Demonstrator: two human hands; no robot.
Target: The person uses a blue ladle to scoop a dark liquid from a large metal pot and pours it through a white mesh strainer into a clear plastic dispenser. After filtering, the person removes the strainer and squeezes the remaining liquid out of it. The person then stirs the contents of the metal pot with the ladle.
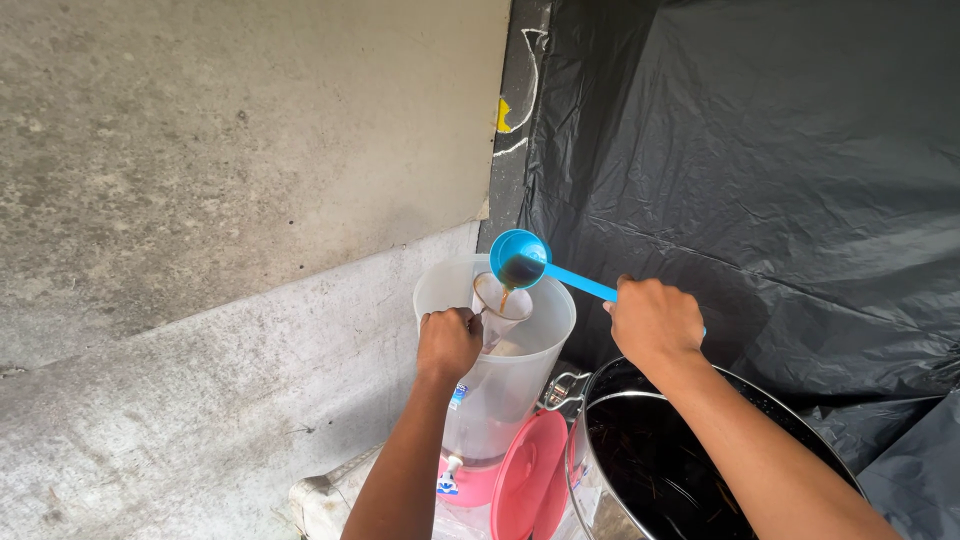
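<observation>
My right hand (655, 318) is clamped around the handle of a blue ladle (522, 259), whose bowl is tipped over so that dark brown liquid runs out in a thin stream. My left hand (448, 342) is closed on the handle of a small cloth strainer (503, 300), holding it just under the ladle's lip, so the stream falls into it. The strainer hangs inside the open mouth of a tall translucent dispenser jug (495, 390), which stands on a pink base with a small tap at its foot. Leaning against the jug's lower part is its pink lid (527, 480). Just beside that, under my right forearm, sits a large steel pot (600, 500) filled with dark liquid and bits of stalk or leaf. Behind the pot and ladle hangs black plastic sheeting (780, 150); to the left rises a rough grey concrete wall (220, 150) with a sloping ledge.
</observation>
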